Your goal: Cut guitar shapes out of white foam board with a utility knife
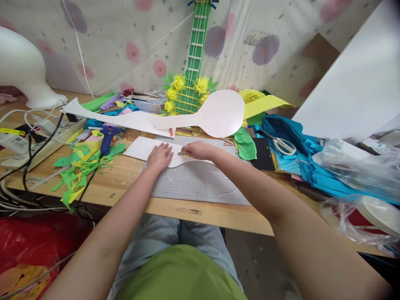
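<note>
My left hand (pixel 160 157) lies flat with fingers spread on a white foam board (pixel 137 148), pressing it against the grey cutting mat (pixel 193 183). Closed around a utility knife (pixel 181 153), my right hand (pixel 198 150) rests on the same board just to the right of the left hand. The blade end points left, toward my left hand. Behind both hands lies a white spoon-shaped cutout (pixel 223 112), its handle stretching left over another long white piece (pixel 118 119).
A blue glue gun (pixel 108 138) stands among green and yellow paper scraps (pixel 75 166) at left. Behind is a green paper guitar (pixel 193 62) with yellow flowers. Scissors (pixel 283 146) lie on blue paper (pixel 281 125) at right. Cables and a power strip (pixel 40 143) crowd the left edge.
</note>
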Available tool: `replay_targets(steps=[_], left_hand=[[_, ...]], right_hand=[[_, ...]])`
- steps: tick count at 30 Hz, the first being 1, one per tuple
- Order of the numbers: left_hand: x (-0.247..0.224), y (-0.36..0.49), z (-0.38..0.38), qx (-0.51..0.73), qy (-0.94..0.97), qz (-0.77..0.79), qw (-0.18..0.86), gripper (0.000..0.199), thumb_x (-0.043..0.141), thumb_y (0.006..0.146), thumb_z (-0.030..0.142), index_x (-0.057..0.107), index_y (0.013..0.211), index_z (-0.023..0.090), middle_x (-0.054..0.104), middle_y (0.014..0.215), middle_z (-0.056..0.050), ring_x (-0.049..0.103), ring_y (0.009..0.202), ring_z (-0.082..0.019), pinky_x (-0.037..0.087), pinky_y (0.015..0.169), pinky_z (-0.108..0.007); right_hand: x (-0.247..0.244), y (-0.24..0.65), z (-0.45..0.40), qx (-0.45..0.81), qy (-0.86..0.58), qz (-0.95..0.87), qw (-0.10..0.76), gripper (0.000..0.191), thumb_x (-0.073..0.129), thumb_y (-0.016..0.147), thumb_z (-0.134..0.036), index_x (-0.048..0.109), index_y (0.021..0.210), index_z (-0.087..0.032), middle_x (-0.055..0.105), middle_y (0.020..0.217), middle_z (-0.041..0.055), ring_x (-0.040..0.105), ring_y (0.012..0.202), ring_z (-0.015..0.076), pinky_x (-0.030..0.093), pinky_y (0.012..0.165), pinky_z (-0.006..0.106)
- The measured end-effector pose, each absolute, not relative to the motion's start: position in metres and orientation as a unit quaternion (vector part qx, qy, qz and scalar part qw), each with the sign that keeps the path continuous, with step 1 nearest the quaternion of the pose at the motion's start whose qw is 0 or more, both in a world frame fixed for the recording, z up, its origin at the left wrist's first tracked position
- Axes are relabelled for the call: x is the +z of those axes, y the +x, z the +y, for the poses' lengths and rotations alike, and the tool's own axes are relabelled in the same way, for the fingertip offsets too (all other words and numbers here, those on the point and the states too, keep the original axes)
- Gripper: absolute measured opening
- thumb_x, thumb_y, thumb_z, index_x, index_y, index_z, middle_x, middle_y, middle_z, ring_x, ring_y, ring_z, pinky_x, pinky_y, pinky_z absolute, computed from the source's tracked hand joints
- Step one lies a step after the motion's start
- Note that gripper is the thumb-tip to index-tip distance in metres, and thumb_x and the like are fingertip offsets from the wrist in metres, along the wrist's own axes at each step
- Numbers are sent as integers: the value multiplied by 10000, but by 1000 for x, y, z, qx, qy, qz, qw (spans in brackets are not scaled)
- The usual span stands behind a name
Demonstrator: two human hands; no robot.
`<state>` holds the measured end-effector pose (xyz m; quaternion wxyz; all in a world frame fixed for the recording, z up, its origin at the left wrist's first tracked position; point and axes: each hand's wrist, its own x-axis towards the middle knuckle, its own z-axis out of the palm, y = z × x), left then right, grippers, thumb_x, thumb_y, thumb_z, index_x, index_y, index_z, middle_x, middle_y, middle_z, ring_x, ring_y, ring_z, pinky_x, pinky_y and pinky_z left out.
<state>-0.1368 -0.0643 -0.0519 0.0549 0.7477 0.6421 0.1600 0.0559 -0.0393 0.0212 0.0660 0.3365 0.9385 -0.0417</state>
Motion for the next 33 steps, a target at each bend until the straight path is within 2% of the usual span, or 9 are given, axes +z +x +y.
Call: replay_targets(steps=[12, 25, 33], left_hand=[[-53, -137, -64, 168, 746, 642, 56, 386, 401, 875, 351, 559, 1216, 263, 461, 1365, 4, 339, 1310, -174, 227, 1108, -363], [-53, -137, -65, 178, 740, 644, 71, 369, 421, 868, 340, 569, 1201, 277, 460, 1364, 17, 331, 1314, -159, 215, 1112, -358], [-54, -137, -64, 178, 743, 642, 69, 375, 413, 871, 341, 563, 1207, 269, 455, 1368, 12, 327, 1316, -155, 220, 1110, -357]], right_hand=[[14, 70, -37, -74, 338, 937, 53, 320, 386, 899, -235, 594, 1139, -206, 644, 1081, 76, 573, 904, 182, 348, 721, 260], [4, 93, -37, -101, 337, 936, 17, 309, 411, 890, -320, 611, 1114, -249, 652, 1064, 57, 577, 907, 183, 361, 769, 278], [1, 104, -38, -95, 326, 940, 18, 327, 380, 886, -238, 593, 1134, -222, 644, 1085, 66, 577, 903, 177, 368, 750, 271]])
